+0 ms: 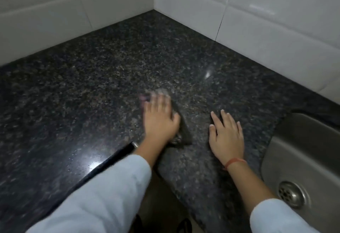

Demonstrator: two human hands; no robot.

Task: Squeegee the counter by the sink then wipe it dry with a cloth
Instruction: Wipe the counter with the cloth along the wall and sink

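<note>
Your left hand [160, 120] presses flat, grip wide, on the cloth [182, 135] on the worktop [92, 85] near the sink [309, 140], your right hand [227, 137] rests flat with fingers spread, and the cloth looks soft, light and floppy, so push on its middle.

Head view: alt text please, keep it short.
A person's left hand presses a dark cloth flat on a speckled dark granite counter, motion-blurred. The right hand rests flat beside it, near a steel sink. White tiled walls meet in the corner behind.
</note>
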